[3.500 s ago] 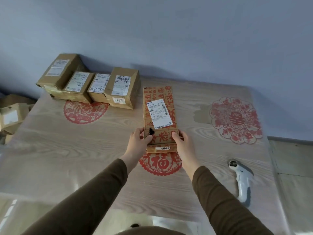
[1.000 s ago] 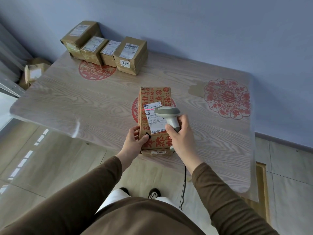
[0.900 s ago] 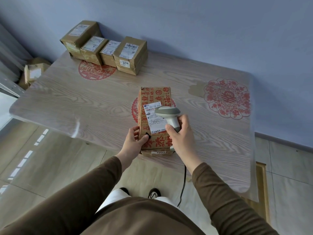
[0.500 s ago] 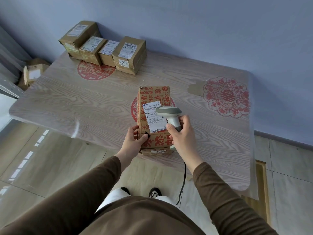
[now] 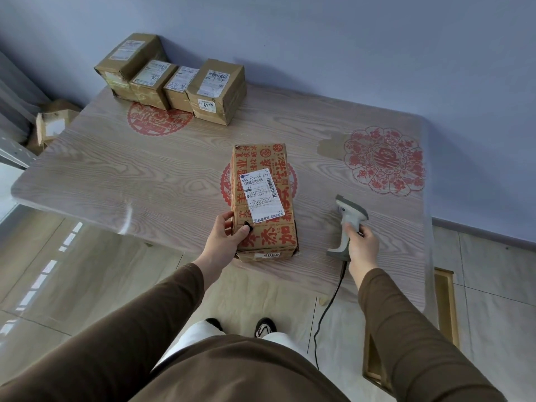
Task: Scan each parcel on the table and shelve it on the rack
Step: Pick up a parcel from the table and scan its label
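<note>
A: So where's the parcel (image 5: pixel 262 198) at?
B: On the table (image 5: pixel 145 175). Left hand (image 5: pixel 224 237) grips its near left corner, thumb on top.
A: Right hand (image 5: pixel 362 246)?
B: Wrapped round the scanner (image 5: pixel 348 220) handle, right of it. Four more boxes (image 5: pixel 174 78) far beyond the left hand.

A tan parcel (image 5: pixel 264 198) printed with red characters is lying flat near the table's front edge, white label facing up. Four plain brown parcels (image 5: pixel 171 79) are sitting side by side at the far left corner, apparently touching.
</note>
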`<state>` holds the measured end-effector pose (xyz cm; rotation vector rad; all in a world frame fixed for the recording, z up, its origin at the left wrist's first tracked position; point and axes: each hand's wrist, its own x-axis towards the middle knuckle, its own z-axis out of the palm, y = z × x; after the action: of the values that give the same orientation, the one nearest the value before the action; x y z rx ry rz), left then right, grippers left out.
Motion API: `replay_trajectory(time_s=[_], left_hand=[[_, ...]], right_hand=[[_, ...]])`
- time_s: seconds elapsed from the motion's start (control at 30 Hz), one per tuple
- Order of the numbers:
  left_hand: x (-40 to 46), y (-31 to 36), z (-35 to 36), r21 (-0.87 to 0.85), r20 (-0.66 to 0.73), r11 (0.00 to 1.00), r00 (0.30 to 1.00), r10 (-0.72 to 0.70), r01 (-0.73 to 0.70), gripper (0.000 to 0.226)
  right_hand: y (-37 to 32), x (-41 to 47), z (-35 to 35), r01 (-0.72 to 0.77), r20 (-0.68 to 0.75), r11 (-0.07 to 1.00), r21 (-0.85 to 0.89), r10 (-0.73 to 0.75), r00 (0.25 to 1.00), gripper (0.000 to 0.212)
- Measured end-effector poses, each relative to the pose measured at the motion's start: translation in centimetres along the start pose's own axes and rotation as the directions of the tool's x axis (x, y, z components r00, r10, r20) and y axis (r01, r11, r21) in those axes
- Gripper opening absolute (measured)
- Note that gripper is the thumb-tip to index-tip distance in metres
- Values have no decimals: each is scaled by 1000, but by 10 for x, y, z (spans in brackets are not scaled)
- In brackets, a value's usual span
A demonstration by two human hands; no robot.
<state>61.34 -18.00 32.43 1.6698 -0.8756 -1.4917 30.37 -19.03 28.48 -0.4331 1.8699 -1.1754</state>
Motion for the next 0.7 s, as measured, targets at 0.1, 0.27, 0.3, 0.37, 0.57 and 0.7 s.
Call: replay_trajectory(time_s=[0.1,0.27,0.3,0.37,0.57,0.7], left_hand=[[-2,0,2,12,0,1000,1000,-4,4,56],[-4,1,1,2,-10,1000,1000,-19,19,57],[-4,1,1,-3,-12,1000,1000,-20,19,56],[-5,0,3,-14,-17,1000,1000,-19,18,56],[-5,-4,3,-64,14,997,999,-39,39,62],[-11,-1,5,-111,42,992,998,-47,51,56]], right_hand=[[7,10,-1,-34,-61,999,-19,33,998,23],[18,15,0,-41,-120,990,-136,25,992,23],[19,11,1,-41,-123,984,-176,19,992,31],[21,-2,7,57,-111,938,-341,-100,989,45],[-5,-82,59,131,405,967,-217,-33,914,70],[-21,-103,82,47,540,991,-125,28,841,46]])
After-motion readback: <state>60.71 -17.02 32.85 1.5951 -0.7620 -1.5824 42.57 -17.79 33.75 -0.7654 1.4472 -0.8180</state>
